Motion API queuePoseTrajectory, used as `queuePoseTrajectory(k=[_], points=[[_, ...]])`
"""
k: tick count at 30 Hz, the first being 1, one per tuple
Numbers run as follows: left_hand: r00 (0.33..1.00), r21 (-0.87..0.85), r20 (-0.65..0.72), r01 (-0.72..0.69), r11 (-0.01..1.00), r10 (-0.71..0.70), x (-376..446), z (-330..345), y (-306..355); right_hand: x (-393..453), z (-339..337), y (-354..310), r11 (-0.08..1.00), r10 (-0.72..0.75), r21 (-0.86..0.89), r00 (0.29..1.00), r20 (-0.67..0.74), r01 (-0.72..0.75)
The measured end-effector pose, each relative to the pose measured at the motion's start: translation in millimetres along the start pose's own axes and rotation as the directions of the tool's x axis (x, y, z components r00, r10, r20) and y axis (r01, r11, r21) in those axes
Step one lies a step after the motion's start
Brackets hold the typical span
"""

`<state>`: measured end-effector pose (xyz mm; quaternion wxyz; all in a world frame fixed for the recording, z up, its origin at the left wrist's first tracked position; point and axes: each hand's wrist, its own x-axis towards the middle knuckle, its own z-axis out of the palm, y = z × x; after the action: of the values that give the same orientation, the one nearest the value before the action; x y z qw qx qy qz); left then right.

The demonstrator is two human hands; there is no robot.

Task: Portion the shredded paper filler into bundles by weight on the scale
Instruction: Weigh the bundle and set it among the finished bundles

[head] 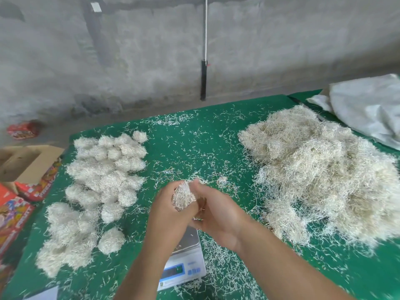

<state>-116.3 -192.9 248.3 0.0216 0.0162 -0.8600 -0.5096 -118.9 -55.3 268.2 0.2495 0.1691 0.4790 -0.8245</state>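
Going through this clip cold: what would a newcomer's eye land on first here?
First, the two hands, left hand and right hand, pressing a wad of shredded paper between them above the scale at bottom centre. Next, the big loose heap on the right of the green table. Then the rows of finished bundles on the left.

Both bare forearms reach in from the bottom edge, the left from about 6 o'clock, the right from about 5 o'clock, and meet just below mid-frame. The left hand (171,207) has its back to the camera, fingers curled around a wad of shredded paper (183,197). The right hand (216,215) lies at its 3 o'clock side, touching it, thumb up toward 12 o'clock against the wad, fingers wrapped beneath.
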Motion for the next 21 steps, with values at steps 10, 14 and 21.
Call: queuePoseTrajectory(k=[10, 14, 21], points=[[0.951, 0.0, -0.047, 0.307, 0.952, -0.307, 52, 6, -150, 17, -50, 84, 0.962, 0.19, -0.133, 0.935, -0.3, -0.238], [0.929, 0.01, 0.088, 0.36, 0.933, -0.359, 74, 22, -190, 9, -81, 113, 0.941, 0.245, -0.107, 0.866, -0.436, -0.321], [0.912, 0.149, 0.225, 0.316, 0.937, -0.343, 68, 37, -231, 12, -94, 127, 0.937, 0.289, -0.023, 0.815, -0.503, -0.347]])
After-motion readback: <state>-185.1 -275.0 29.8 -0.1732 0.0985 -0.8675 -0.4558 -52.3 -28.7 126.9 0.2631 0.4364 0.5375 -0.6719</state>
